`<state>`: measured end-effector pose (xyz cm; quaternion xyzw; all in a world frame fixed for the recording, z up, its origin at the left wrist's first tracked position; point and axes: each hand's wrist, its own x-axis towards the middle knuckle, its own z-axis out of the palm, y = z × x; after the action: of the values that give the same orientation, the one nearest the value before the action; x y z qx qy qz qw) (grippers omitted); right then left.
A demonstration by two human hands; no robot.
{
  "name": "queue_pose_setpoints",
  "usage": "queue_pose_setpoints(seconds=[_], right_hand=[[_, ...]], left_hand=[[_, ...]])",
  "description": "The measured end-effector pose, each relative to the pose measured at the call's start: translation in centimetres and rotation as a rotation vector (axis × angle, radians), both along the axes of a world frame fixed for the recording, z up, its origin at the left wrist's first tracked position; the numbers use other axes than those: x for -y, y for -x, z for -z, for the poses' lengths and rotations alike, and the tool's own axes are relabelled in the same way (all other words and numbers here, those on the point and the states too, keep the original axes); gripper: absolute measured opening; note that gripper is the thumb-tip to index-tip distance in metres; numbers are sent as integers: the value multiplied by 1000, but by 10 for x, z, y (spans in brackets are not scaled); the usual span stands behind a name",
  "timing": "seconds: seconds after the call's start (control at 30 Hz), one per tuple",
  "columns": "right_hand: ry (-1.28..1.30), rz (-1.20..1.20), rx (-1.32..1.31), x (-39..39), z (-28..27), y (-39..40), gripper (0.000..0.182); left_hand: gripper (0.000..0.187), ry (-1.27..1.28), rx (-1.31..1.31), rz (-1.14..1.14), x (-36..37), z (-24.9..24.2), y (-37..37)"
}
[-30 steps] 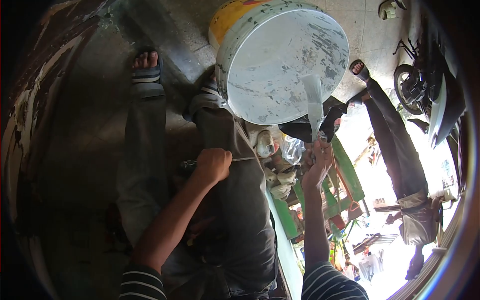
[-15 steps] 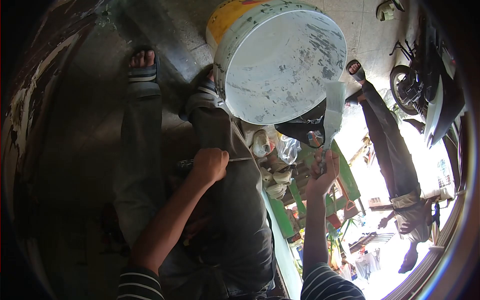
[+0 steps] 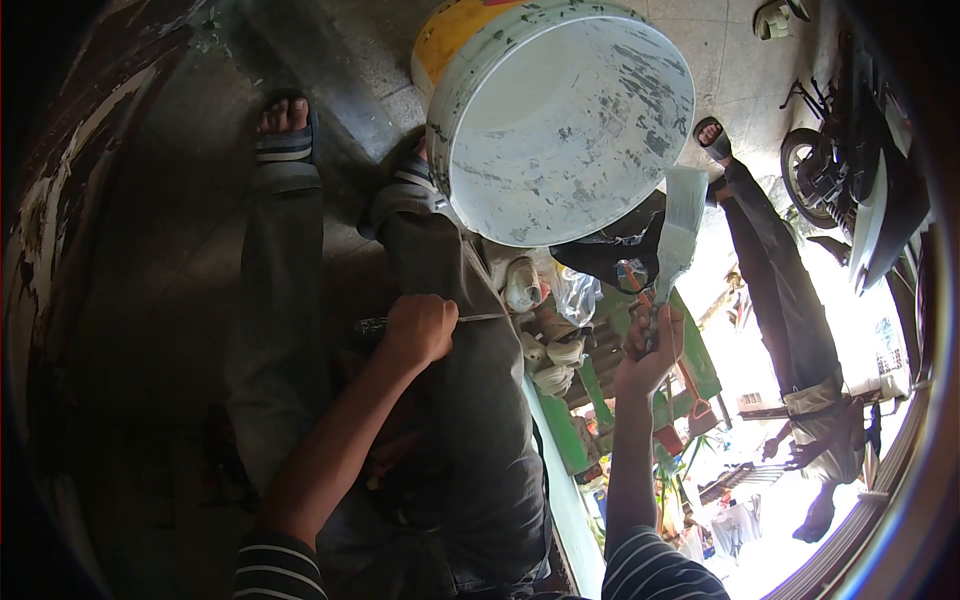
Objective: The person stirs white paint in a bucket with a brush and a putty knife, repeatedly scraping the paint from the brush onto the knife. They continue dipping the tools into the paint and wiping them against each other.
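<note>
My right hand (image 3: 652,345) grips the handle of a putty knife (image 3: 684,205), its wide blade pointing up and coated in whitish paste. The blade overlaps the lower right rim of a big bucket (image 3: 560,130), which is tipped with its opening toward me. Pale smears and dark patches cover the bucket's inner wall. Closed in a fist over my thigh, my left hand (image 3: 422,330) holds a thin-bladed tool (image 3: 483,317) seen edge-on. Its dark handle sticks out on the left side of the fist.
A person (image 3: 785,290) stands at the right, near a parked motorbike (image 3: 825,180). Several shoes (image 3: 555,365) and a plastic bag (image 3: 577,297) lie by a green rack (image 3: 697,345). Below my striped sandals (image 3: 285,148) is a tiled floor (image 3: 200,170).
My right hand and the putty knife have shifted slightly to the right. The person at the right has moved their arms. My left hand stays put.
</note>
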<state>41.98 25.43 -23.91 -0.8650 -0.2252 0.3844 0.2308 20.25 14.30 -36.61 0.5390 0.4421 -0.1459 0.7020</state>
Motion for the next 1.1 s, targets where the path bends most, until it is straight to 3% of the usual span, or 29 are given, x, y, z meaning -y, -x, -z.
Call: queue_pose_setpoints(seconds=[0.27,0.33,0.4,0.47,0.53,0.67,0.87,1.1], right_hand=[[-1,0,3,3,-1,-4,15],[97,-115,123,-5,8,4,17],[92,-523,389,-13,55,-14,22],[171,-876,475,-54,96,23,25],[273,-1018,499,-85,150,43,28],[182,-1251,605,-113,233,67,27],[364,-1194,652,-121,266,90,23],[372,-1053,551,-106,265,96,23]], left_hand=[[6,9,14,24,-2,0,-1],[7,12,13,26,-3,1,-1],[7,23,14,33,2,0,-1],[6,-5,14,-5,5,1,-2],[6,-32,2,-19,8,1,-2],[5,-28,8,-28,3,-1,1],[5,-28,16,-23,-1,-1,0],[6,-54,23,-16,-1,0,0]])
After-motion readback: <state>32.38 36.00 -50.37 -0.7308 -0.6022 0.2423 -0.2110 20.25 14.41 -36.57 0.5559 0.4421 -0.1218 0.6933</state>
